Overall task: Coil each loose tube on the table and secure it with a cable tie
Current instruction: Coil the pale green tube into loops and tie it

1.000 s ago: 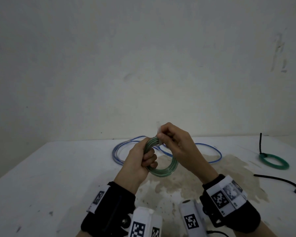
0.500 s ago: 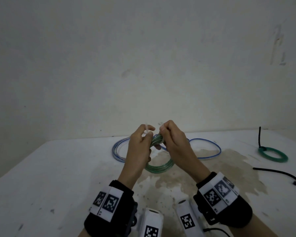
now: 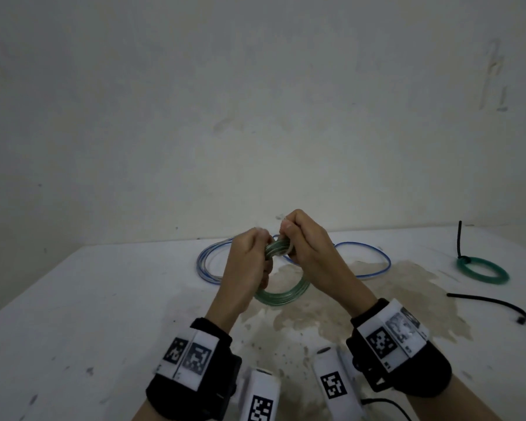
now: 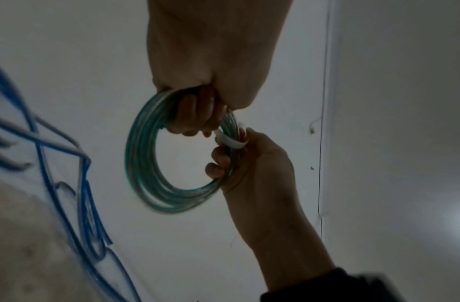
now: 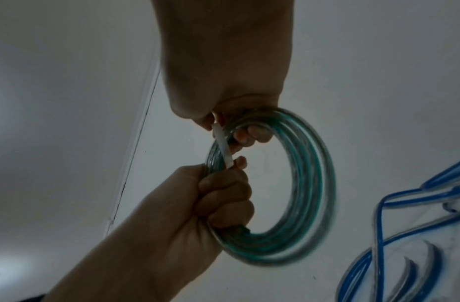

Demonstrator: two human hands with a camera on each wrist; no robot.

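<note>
Left hand [image 3: 246, 268] and right hand [image 3: 308, 247] are gripping a coiled green translucent tube [image 3: 281, 294] and its white cable tie [image 4: 230, 141] above a stained white table [image 3: 104, 314] that is standing against a plain pale wall [image 3: 255, 117].

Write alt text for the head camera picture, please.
Two bare hands, left hand and right hand, hold a coiled green-tinted clear plastic tube above a stained white table, working a white cable tie around it. Behind lies a loose blue tube; at right, a green coil tied in black.

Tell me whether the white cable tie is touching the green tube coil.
Touching. The left wrist view shows the white cable tie wrapped against the green tube coil, between both hands.
</note>
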